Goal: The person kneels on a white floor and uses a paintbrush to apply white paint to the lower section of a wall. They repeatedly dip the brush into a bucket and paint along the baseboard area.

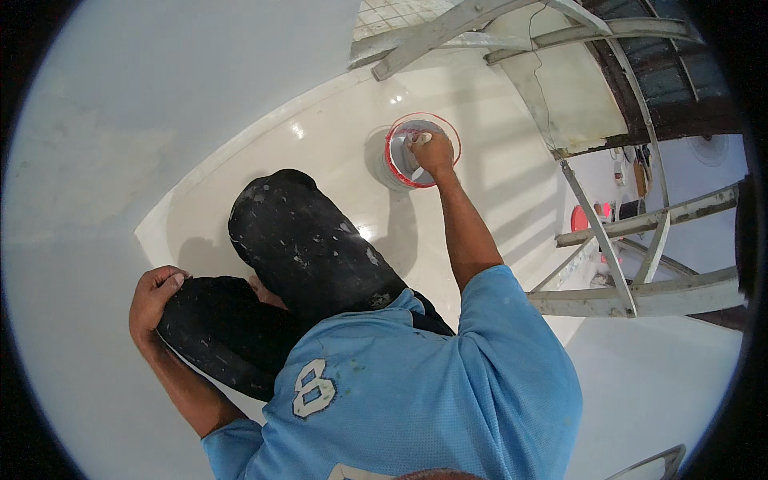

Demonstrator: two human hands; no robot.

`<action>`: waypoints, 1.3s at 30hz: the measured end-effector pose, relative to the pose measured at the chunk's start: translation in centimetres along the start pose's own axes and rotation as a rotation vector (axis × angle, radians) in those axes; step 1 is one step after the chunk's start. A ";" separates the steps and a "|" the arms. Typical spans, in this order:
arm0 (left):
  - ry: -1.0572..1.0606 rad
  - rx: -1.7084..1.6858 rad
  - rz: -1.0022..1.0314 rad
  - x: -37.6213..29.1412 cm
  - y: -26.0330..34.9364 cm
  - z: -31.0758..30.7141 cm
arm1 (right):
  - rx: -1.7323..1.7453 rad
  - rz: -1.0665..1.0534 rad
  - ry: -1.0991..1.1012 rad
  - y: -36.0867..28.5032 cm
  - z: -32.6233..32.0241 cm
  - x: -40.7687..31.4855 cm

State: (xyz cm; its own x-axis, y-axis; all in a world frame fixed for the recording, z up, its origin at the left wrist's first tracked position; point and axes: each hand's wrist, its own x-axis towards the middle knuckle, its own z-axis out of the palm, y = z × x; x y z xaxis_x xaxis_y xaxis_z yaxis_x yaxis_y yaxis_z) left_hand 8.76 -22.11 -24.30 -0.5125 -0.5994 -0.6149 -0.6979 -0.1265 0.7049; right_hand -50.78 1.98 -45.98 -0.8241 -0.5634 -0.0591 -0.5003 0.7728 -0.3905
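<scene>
A round bucket (394,171) with a red rim and a thin red handle stands on the glossy pale floor (312,144). Grey-white liquid, apparently paint, shows inside it. My right hand (437,154) reaches into the bucket's mouth, its fingers closed around a pale-handled tool (424,137), probably a paintbrush. The hand hides much of this tool, and its lower end is in the bucket. My left hand (157,297) rests on my bent left knee (207,309) beside the wall, holding no object. Pale splashes mark my black trousers (300,240).
A blue-grey wall (90,150) curves along the left. Metal beams (660,300) form a frame on the right, with more beams (456,30) at the top. A thin wire (540,78) hangs by a pale panel (564,90). Beyond the frame are a red object (579,218) and a fan (708,150).
</scene>
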 end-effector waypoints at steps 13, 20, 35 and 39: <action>0.009 0.061 -0.028 0.8 0.1 -0.2 | 0.483 0.027 0.039 0.9 -4.7 -2.7; -0.015 0.000 -0.029 0.4 0.0 -0.3 | 1.398 0.417 0.203 5.3 -7.1 -8.0; 0.101 0.130 -0.106 0.0 -0.2 0.0 | 1.966 -0.581 -0.213 -32.4 -14.0 6.0; 0.093 0.105 -0.070 -0.5 -0.7 -0.3 | 1.628 -0.679 0.158 -36.3 -18.1 8.6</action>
State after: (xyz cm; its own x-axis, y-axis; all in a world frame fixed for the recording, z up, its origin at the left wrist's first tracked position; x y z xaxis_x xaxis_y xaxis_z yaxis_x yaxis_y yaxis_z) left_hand 9.67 -21.94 -24.34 -0.4160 -0.6631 -0.6224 -0.7811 -0.0900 0.6179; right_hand -44.47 -25.63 -15.69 -0.6673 -0.5243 0.5290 -0.0677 -0.6646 -0.7442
